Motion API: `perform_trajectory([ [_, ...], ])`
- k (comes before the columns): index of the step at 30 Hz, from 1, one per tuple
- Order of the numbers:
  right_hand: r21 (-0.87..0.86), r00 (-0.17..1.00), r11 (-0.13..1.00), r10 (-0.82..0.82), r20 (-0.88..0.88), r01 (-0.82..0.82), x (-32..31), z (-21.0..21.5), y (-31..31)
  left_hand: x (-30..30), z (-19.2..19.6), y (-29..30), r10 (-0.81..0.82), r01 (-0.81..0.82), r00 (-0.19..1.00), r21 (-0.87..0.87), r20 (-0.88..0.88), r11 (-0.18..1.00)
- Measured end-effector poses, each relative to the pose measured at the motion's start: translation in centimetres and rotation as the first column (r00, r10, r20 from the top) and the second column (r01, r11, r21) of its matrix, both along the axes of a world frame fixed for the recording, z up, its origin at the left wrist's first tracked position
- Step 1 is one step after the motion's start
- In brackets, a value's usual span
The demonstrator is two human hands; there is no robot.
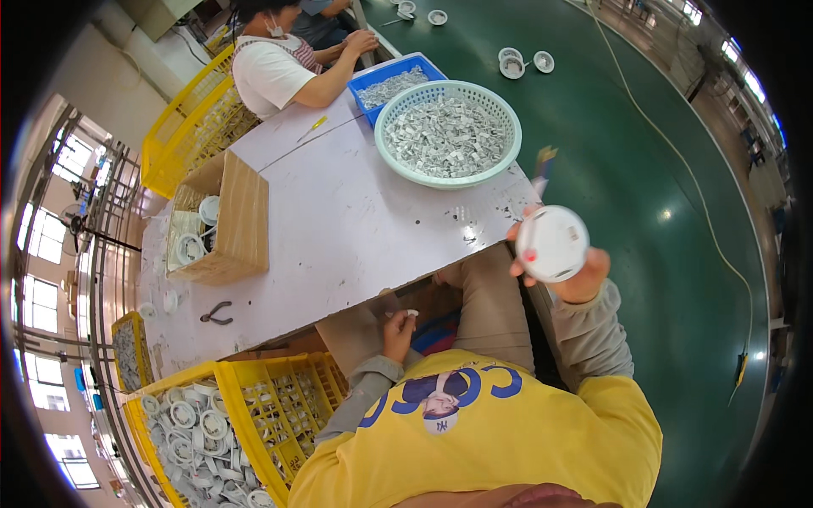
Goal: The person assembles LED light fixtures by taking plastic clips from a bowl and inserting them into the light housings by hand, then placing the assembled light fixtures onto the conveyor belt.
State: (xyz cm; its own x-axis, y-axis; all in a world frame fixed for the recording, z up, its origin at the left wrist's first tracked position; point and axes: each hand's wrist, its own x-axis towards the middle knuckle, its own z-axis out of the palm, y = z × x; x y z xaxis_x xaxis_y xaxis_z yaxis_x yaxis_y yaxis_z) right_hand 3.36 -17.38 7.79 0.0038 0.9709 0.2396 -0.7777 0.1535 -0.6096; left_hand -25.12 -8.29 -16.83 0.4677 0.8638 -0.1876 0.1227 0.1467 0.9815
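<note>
the right hand (566,269) is up in the air, off the edge of the counter (356,229), and its fingers are clamped around the rim of a round white disc (552,243). the disc faces up and has a small grey patch near its top edge. the left hand (396,332) is lower down, close to the person's lap, under the counter's edge. its fingers are pinched together on a tiny white piece (412,313), too small to tell what it is. the two hands are well apart. on the counter, past the right hand, sits a pale green basket (508,118) full of small silver-grey parts. just behind it is a blue tray (373,91) with more of the same kind of parts. to the left on the counter stands an open cardboard box (241,220) with round white parts inside. near the box, closer to the person, lies a small pair of pliers (218,316). a thin yellow tool (312,128) lies far up the counter. by the person's left side is a yellow crate (246,406), and its far part holds many round white rings. another yellow crate (182,127) stands far off on the left. another person in a white shirt (269,74) sits at the far end of the counter, with a hand (362,41) resting near the blue tray. the floor (644,212) is dark green, and a few round white parts lie on it far away.
</note>
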Motion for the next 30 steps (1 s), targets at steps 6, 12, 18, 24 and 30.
perform_trajectory([
  [6, -0.289, 0.976, 0.936, 0.215, 0.02, -0.2, -6.8, -9.9, -2.2, 0.0, 2.9, -1.0, -0.104, 0.1, 0.992, 0.067, 0.07, 0.993],
  [12, -0.626, 0.973, 0.779, 0.159, 0.17, -0.018, -7.7, -19.4, -3.9, 0.8, 6.1, -2.2, -0.168, 0.134, 0.974, 0.205, 0.154, 0.969],
  [18, -0.649, 0.918, 0.761, 0.252, 0.307, 0.008, -9.1, -19.8, -3.0, 2.7, 9.4, -1.8, -0.433, 0.373, 0.901, 0.444, 0.038, 0.815],
  [24, -0.698, 0.92, 0.715, 0.307, 0.245, -0.053, -8.9, -17.7, -1.6, 3.6, 7.7, -1.8, -0.273, 0.302, 0.951, 0.607, -0.142, 0.735],
  [30, -0.491, 0.476, 0.864, 0.481, 0.736, -0.113, -5.1, -9.2, 0.2, 3.1, 6.0, -0.8, -0.439, 0.427, 0.89, 0.112, 0.123, 0.897],
])
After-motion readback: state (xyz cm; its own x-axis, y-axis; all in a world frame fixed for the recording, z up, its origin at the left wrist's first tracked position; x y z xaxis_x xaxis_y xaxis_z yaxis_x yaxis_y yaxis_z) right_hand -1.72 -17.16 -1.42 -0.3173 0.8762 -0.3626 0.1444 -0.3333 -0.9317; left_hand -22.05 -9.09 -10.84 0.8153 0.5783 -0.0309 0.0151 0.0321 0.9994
